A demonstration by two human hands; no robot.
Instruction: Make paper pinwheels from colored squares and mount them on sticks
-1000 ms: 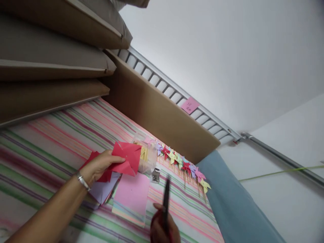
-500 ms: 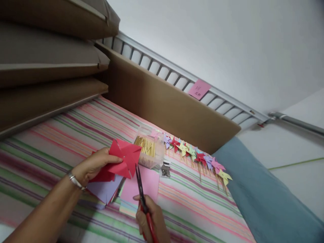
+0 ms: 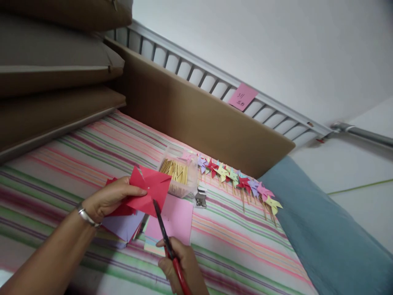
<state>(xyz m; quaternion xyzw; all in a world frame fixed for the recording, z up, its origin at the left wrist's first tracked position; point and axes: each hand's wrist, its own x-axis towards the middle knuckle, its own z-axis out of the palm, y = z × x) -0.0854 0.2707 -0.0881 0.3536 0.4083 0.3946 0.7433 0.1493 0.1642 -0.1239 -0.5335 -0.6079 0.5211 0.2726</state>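
My left hand (image 3: 115, 194) pinches a square of red paper (image 3: 155, 184) at its left side, thumb on top. The paper has slits running in from its corners and a small mark at the centre. In my right hand (image 3: 181, 260) is a pair of scissors (image 3: 166, 237) with red handles and dark blades. The blades look closed, and their tips lie at the paper's lower part, near the centre. Below the left hand lie more red sheets (image 3: 121, 209) and a stack of purple paper (image 3: 123, 227). Pink sheets (image 3: 176, 217) lie beneath the scissors.
A clear plastic box (image 3: 192, 178) of thin wooden sticks (image 3: 175, 170) stands beyond the paper, with a small packet of metal pieces (image 3: 200, 199) beside it. Several paper pinwheels (image 3: 244, 184) lie in a row by the brown board (image 3: 199, 123). Brown cushioned panels (image 3: 55, 82) rise at left.
The scissors have moved left and inward, from the paper's right edge to near its centre, and their blades have come together. The view has shifted slightly.
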